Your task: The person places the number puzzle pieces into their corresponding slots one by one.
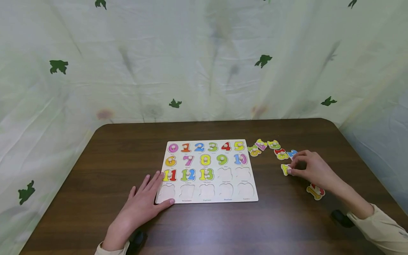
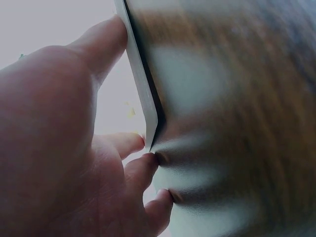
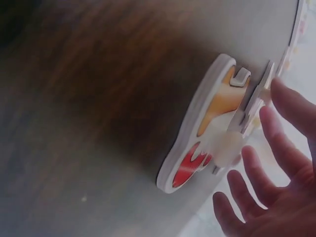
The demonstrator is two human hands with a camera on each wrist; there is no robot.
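Note:
A white number puzzle board (image 1: pixel 234 170) lies on the table, with knobbed number pieces 0 to 13 in its upper rows and several bare recesses below. My left hand (image 1: pixel 143 198) rests at its lower left corner, thumb on the front edge and fingers spread along the left side. The left wrist view shows the thumb against the board's edge (image 2: pixel 140 79). To the right of the board, my right hand (image 1: pixel 313 170) pinches the knob of a yellow number puzzle piece (image 1: pixel 284 170) between thumb and index finger; the hand partly covers it.
A red and orange piece (image 1: pixel 315 191) lies nearest the right wrist. Beyond the right hand are a blue piece (image 1: pixel 291 153), a red and yellow piece (image 1: pixel 280 154) and a green and yellow piece (image 1: pixel 274 144). A pink piece (image 1: pixel 261 144) and an orange-green piece (image 1: pixel 254 151) lie beside the board.

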